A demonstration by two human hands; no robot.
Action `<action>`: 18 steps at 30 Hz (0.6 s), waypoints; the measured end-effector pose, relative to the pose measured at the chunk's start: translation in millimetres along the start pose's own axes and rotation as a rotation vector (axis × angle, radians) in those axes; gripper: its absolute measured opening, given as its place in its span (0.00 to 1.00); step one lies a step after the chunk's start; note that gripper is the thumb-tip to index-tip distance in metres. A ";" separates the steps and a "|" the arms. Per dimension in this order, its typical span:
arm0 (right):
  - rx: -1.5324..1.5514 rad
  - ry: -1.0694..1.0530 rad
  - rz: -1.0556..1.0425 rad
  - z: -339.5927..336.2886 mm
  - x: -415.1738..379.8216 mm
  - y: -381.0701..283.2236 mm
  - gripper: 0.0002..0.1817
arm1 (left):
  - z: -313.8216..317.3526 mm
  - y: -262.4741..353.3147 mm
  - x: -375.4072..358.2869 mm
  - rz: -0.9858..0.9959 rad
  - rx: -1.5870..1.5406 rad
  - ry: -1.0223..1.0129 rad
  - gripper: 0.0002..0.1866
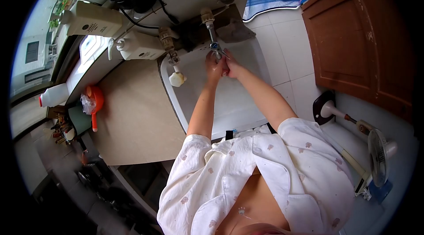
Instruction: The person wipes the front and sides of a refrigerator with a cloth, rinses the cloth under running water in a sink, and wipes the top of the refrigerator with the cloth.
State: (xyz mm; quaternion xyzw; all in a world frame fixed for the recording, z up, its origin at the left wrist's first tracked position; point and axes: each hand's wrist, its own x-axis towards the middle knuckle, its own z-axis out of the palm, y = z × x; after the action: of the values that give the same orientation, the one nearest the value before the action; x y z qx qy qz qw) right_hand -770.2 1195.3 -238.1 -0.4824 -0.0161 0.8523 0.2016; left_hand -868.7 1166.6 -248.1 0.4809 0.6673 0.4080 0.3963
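Observation:
Both my hands meet over the white sink [194, 98], right below the spout of the metal tap [215, 45]. My left hand [213, 66] is closed, its fingers curled in against the other hand. Pressed to it from the right is my right hand [232, 66], closed too, with its upper fingers close to the tap. A small reddish patch shows between the palms at their lower edge. Whether it is a finger or a held thing I cannot make out. The wrists hang over the basin, apart from its rim.
A second tap with a pale round end [177, 79] juts over the sink's left side. On the ledge stand a pump bottle [140, 46] and a large white jug [95, 19]. An orange dipper [96, 98] lies on the beige counter [137, 111]. A brown cabinet door [360, 45] and fan [378, 157] are right.

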 end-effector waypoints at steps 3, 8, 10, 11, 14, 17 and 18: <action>-0.038 0.071 -0.006 21.3 -13.2 -1.1 0.30 | 7.2 1.6 0.5 -0.290 -0.432 -0.030 0.18; -0.113 0.275 -0.253 32.8 -16.3 7.3 0.35 | 22.3 -6.8 9.4 -0.441 -0.420 0.076 0.17; -0.479 0.512 -0.402 27.3 -8.3 9.5 0.36 | 24.9 -2.1 11.4 -0.542 -0.517 0.077 0.16; -0.477 0.513 -0.403 24.8 -4.1 9.3 0.36 | 25.3 0.4 12.9 -0.640 -0.612 0.080 0.16; -0.687 0.553 -0.452 14.5 6.2 10.1 0.34 | 26.3 -4.5 17.7 -0.636 -0.706 0.081 0.17; -0.866 0.484 -0.525 12.3 -6.9 7.8 0.31 | 29.3 -20.6 24.7 -0.647 -0.699 0.002 0.09; -0.892 0.445 -0.593 11.7 -10.7 7.9 0.30 | 30.0 -20.6 26.1 -0.647 -0.699 -0.003 0.09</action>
State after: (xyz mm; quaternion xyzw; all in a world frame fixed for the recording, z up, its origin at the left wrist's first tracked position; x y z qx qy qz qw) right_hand -777.6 1186.1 -224.9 -0.6633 -0.4652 0.5481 0.2078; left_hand -853.5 1192.5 -281.3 0.0868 0.6049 0.4632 0.6419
